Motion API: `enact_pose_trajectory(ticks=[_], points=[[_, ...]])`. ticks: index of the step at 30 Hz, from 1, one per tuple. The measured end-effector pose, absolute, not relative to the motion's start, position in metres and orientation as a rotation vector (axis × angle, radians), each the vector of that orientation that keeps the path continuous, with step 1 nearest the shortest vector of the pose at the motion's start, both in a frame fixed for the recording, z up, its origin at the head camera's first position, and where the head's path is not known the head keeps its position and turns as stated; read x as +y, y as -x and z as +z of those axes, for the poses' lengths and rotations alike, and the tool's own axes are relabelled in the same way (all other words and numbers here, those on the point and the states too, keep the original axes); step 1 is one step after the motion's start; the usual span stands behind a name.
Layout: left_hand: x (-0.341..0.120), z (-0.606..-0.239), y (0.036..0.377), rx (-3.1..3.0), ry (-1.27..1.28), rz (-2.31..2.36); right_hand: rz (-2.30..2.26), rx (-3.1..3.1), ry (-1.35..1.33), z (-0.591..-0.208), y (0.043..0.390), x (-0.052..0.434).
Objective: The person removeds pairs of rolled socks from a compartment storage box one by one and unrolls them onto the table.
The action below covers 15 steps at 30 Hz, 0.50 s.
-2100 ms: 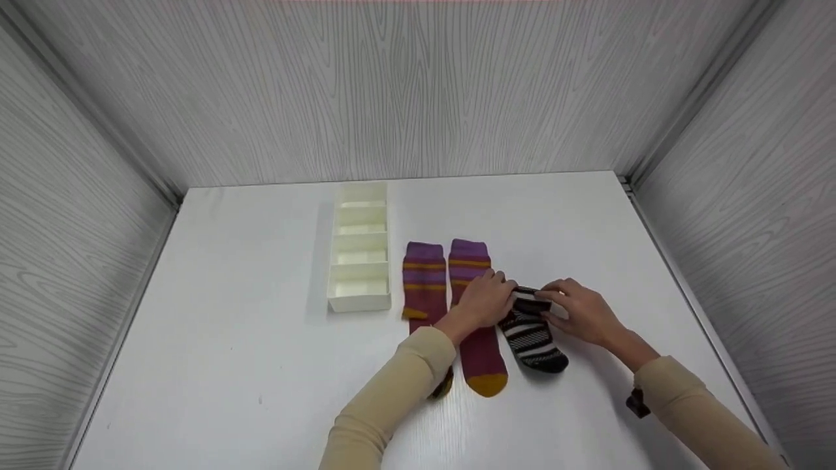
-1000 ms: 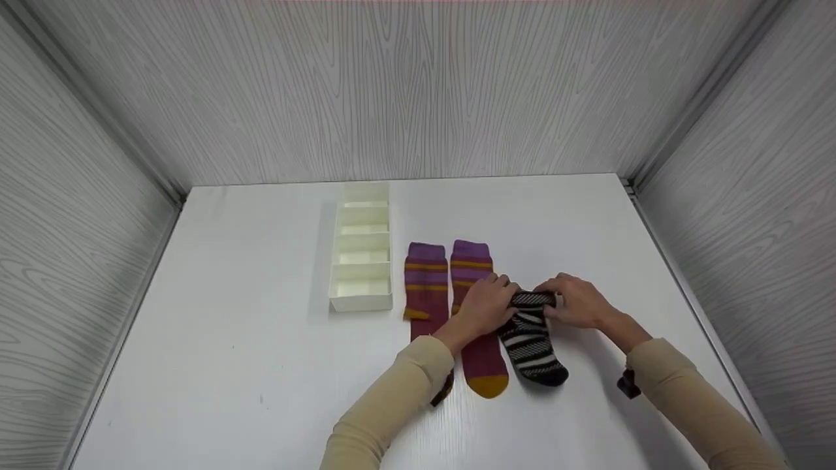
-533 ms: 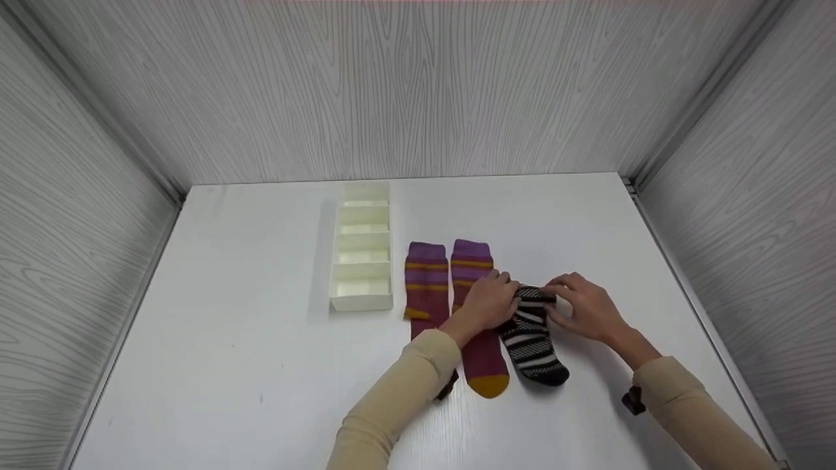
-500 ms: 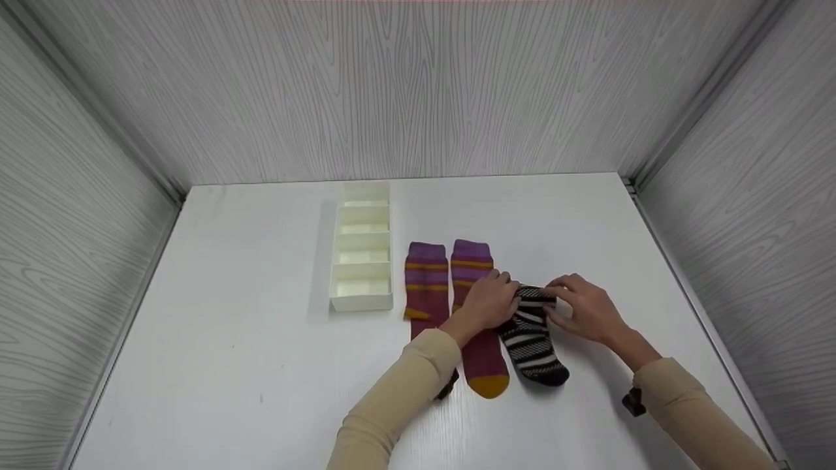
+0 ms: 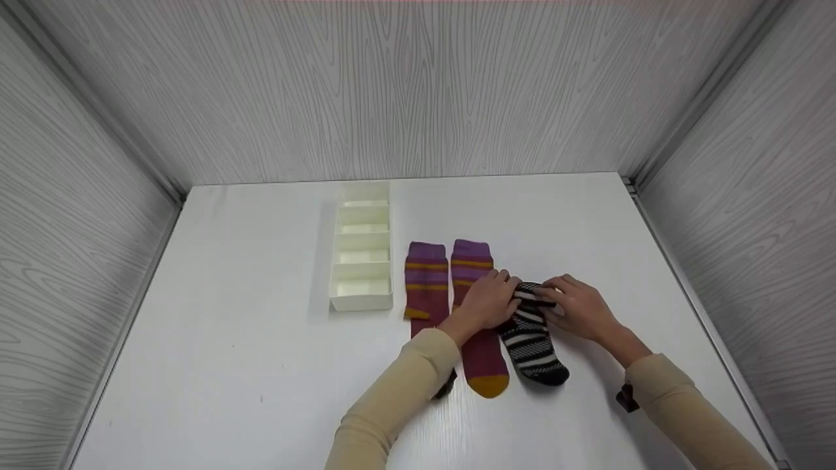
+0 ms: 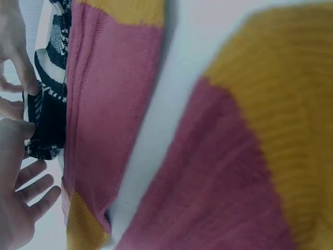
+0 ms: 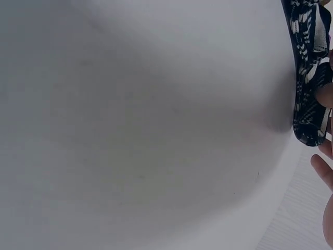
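In the head view a black-and-white striped sock [image 5: 532,349] lies on the white table, its toe pointing toward me. My left hand [image 5: 484,303] holds the left side of its cuff, with the forearm across two maroon socks. At the cuff's right side my right hand [image 5: 580,308] pinches the fabric between thumb and fingers. The cuff is folded over. Whether a second striped sock lies beneath, I cannot tell. Part of the striped sock [image 7: 309,99] shows at the edge of the right wrist view.
A maroon sock [image 5: 486,359] with mustard toe lies just left of the striped one. Beside it is another maroon sock [image 5: 426,274], partly hidden by my left sleeve. A white organizer box [image 5: 361,302] with several compartments stands farther left. Grey wood-grain walls [image 5: 405,91] enclose the table.
My right fingers have shifted slightly left over the cuff, and the folded band has changed its lie. The left hand stays nearly in place. The maroon socks and the box have not moved.
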State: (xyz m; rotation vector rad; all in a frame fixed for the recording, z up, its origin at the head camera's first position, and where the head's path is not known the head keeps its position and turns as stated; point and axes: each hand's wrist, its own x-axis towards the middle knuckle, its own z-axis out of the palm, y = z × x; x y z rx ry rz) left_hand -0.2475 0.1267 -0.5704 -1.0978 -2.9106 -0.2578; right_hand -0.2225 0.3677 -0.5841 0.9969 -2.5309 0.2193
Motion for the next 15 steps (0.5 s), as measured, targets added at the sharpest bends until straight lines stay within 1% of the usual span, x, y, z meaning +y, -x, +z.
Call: enact_pose_trajectory(ticks=[9,15], points=[[0.121,-0.568,0.242,-2.875,1.088,-0.307,0.220,-2.644,-0.946,-0.583,0.238,0.367],[0.122,-0.573,0.245,-2.841,1.043,-0.292,0.335,-2.854,-0.826,-0.574,0.249,0.361]])
